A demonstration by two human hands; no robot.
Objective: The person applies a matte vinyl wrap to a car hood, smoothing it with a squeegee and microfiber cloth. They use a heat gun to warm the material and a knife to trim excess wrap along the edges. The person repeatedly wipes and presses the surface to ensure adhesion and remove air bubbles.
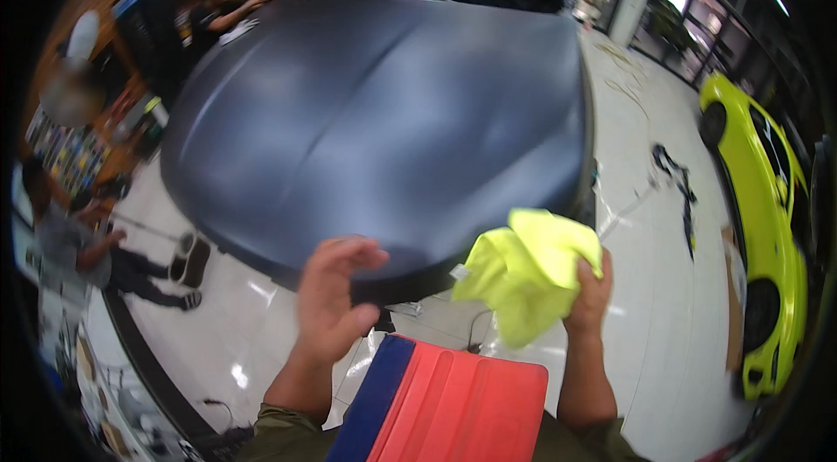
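Observation:
My left hand (340, 292) is raised in front of the matte dark grey car hood (375, 113), its fingers apart and slightly curled, holding nothing. At the right, my right hand (590, 292) grips a crumpled bright yellow-green cloth (527, 266), which hangs in front of the hood's front edge. A red squeegee card (462, 401) with a navy felt edge (375, 401) is large in the lower middle, between my forearms and close to my body. I cannot tell what holds it.
A person (218, 22) leans at the hood's far left corner. Another person (74, 244) stands at left near shelves. A yellow-green car (772, 227) is parked at right beside a cardboard piece (732, 305). Black straps (676, 174) and cables lie on the tiled floor (645, 340).

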